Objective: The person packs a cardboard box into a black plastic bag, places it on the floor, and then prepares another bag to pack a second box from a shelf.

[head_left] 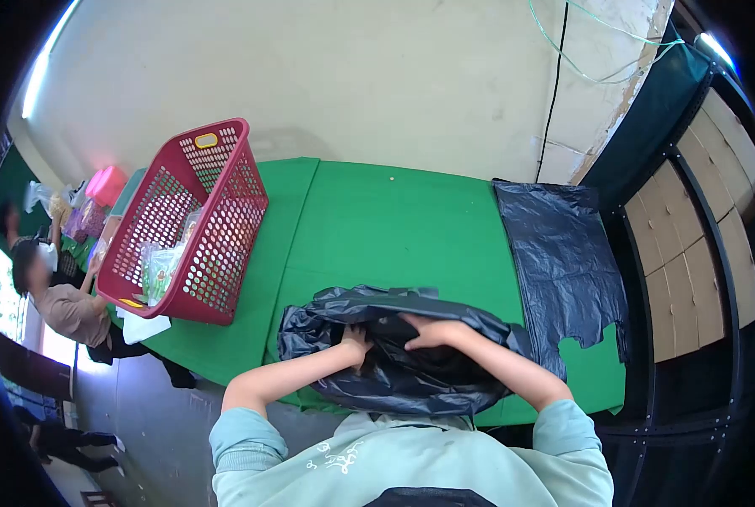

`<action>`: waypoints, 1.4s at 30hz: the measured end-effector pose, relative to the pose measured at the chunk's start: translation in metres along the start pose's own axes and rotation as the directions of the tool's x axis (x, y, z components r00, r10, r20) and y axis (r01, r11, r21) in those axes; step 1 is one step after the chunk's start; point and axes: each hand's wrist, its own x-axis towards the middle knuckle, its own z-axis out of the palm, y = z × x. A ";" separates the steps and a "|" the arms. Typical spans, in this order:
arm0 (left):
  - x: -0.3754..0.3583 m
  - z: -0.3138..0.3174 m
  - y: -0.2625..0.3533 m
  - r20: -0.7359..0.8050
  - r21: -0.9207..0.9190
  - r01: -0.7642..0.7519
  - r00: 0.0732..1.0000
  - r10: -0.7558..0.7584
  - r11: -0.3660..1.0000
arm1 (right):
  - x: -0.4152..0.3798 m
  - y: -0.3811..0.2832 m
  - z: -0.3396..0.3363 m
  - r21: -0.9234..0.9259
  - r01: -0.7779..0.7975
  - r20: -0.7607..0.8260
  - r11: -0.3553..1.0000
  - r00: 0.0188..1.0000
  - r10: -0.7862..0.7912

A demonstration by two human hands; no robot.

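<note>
A black plastic bag (420,395) lies crumpled at the front edge of the green-covered table, right before my body. Its mouth gapes upward. Inside the opening, my left hand (356,345) rests against the left part of the bag with its fingers stretched out, their tips partly hidden. My right hand (431,332) reaches in from the right, thumb and fingers apart, close to the dark inner plastic. Neither hand visibly grips anything. Another black plastic bag (559,249) is spread flat on the right side of the table, with a cut-out handle edge toward me.
A red perforated basket (244,198) holding clear packets (165,269) stands on the table's left. Green cloth (394,220) covers the table up to the wall. Cardboard boxes (690,279) fill a rack at right. A co-worker (73,308) stands at far left.
</note>
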 end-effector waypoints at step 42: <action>0.078 0.002 -0.037 -0.538 -0.352 -0.360 0.833 0.128 0.864 | 0.001 0.024 0.072 -0.441 -0.068 0.143 0.895 0.979 0.144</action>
